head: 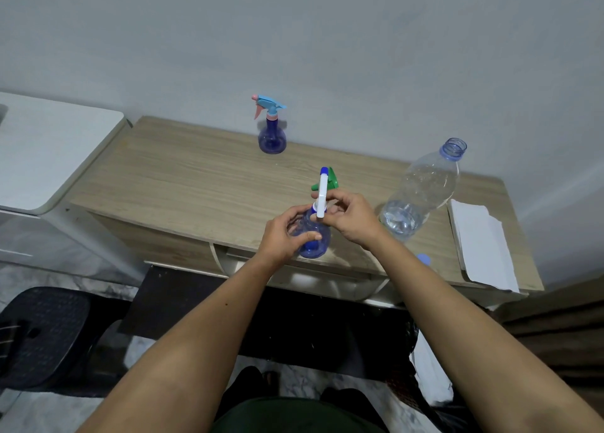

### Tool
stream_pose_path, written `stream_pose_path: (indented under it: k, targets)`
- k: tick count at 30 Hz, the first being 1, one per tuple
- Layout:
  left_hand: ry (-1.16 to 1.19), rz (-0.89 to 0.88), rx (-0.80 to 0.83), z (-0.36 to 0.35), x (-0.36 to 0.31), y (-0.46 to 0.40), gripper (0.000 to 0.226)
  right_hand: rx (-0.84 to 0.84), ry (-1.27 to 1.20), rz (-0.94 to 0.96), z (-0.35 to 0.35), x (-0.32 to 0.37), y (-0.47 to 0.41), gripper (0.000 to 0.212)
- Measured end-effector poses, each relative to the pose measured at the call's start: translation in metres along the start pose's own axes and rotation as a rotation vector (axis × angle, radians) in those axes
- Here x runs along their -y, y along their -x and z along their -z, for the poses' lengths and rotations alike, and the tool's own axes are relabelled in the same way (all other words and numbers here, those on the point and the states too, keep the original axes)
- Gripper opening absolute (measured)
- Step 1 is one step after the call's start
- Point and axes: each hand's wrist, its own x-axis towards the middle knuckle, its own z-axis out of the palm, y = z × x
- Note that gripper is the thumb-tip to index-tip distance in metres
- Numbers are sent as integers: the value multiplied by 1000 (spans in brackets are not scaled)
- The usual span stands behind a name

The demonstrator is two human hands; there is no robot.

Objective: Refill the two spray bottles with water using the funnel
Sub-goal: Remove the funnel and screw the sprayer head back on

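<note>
Blue spray bottle [312, 236] between both hands, seemingly.

No text, label or number can be read — none anywhere.

Dim, even indoor light with soft shadows; wide-angle bending at the edges, and the picture seems slightly soft.

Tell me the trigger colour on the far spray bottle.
Pink, on a light blue head; far spray bottle, head view.
</note>
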Motion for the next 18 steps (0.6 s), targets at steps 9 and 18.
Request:
stream_pose_path:
  k: [9,18]
  targets:
    - [38,-4,31,1,-1,0,68,-13,-46,-56,1,0,7,32]
    - [6,-13,56,3,0,-2,69,-6,-54,-68,1,-2,8,36]
